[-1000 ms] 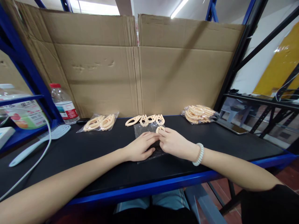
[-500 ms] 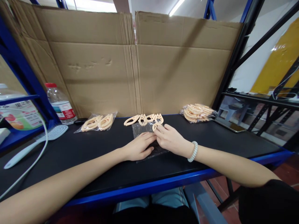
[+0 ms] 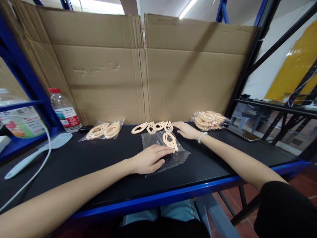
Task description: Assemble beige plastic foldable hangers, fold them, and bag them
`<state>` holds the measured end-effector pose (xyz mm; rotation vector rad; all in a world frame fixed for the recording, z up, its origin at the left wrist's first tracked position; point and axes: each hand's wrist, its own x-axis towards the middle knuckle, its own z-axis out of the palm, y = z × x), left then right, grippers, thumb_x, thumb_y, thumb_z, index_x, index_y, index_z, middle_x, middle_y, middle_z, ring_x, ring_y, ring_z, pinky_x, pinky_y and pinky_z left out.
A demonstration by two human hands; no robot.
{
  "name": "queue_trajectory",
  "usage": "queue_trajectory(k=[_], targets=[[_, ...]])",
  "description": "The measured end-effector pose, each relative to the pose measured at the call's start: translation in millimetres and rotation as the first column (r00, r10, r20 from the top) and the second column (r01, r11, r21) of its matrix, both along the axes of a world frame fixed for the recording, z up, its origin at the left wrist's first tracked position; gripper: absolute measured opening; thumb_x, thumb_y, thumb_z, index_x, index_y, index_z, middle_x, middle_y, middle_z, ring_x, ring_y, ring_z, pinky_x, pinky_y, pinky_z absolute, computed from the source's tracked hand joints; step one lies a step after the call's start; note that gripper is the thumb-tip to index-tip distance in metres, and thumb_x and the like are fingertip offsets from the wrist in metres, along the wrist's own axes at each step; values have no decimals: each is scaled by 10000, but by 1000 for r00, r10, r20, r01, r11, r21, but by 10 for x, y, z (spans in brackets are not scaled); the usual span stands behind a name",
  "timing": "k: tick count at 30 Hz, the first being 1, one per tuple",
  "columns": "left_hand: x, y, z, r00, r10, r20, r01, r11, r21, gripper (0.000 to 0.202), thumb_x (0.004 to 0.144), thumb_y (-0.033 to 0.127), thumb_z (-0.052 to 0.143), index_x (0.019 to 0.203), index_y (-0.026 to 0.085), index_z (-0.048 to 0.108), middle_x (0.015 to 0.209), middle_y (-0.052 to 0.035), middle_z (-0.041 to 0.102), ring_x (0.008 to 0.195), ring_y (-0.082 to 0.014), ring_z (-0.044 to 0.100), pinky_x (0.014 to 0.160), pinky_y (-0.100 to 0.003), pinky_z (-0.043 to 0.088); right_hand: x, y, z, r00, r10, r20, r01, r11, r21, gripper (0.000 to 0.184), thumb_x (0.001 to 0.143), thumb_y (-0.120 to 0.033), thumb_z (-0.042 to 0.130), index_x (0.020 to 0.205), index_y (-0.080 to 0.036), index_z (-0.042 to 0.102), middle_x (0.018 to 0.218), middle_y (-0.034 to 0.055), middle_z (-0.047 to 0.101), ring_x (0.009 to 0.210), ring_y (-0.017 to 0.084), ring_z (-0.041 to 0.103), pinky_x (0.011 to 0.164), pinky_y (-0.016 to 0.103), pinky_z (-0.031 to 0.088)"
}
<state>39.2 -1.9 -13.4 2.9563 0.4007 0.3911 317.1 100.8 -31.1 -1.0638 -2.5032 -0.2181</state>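
A clear plastic bag (image 3: 179, 157) lies flat on the black tabletop in front of me. On it rests a peach-coloured plastic loop (image 3: 170, 140), shaped like a folded travel hanger. My left hand (image 3: 150, 159) lies flat on the bag, fingers stretched, its fingertips at the lower end of that hanger. Behind the bag, similar hangers stand in a row (image 3: 140, 127). My right hand (image 3: 187, 130), with a pale beaded bracelet at its wrist, reaches to the right end of this row. Its fingers are extended beside the last hanger (image 3: 168, 127); whether they touch it I cannot tell.
Bagged hangers (image 3: 102, 130) lie at the left, and another bagged pile (image 3: 210, 119) at the right beside a phone-like slab (image 3: 244, 133). A hairbrush (image 3: 39, 153), a white cable and a red-capped bottle (image 3: 64, 110) stand left. Cardboard (image 3: 99, 82) walls the back.
My right hand has let go of the hanger on the bag and moved back and right to the row. My left hand stays on the bag, now at the hanger's lower end.
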Motion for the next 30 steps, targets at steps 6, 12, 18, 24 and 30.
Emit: queue_trajectory(k=[6,12,18,24,30], targets=[[22,-67,12,1000,-9,2,8,1000,2,475,900,176,399,1373,215,368,1400,-95,454,1255,-223,448,1063,-422,335,-104,145,-96,994,45,95,-29,985,-172,486,917,-156,356,1395,-239,382,1506,40,283,1410,228,178,1145,459,223],[19,-42,-10,1000,-12,-3,12,1000,-3,447,892,162,412,1337,193,421,1337,-107,521,1235,-230,465,1056,-438,330,-123,143,-33,995,15,99,2,985,-172,428,932,-218,381,1358,-216,423,1512,72,263,1418,237,138,1127,461,242],[24,-61,14,1000,-13,-6,13,1000,1,437,884,153,417,1319,185,440,1327,-99,533,1228,-216,471,1048,-411,332,-141,120,-16,994,89,60,-74,974,-213,435,939,-226,367,1373,-222,370,1466,90,348,1390,243,240,1097,451,284],[19,-65,22,1000,-21,3,21,1000,-1,428,889,165,408,1315,192,443,1334,-100,527,1235,-218,466,1055,-417,320,-155,131,2,983,153,97,-140,982,-129,408,962,-291,318,1336,-179,436,1370,109,443,1332,222,325,1110,422,265],[25,-59,24,1000,-26,3,26,1000,-4,424,885,159,412,1307,181,453,1322,-99,536,1229,-220,468,1050,-402,329,-127,143,-11,985,76,154,-59,992,-113,402,954,-291,337,1296,-148,495,1354,135,440,1346,255,293,1104,443,258]])
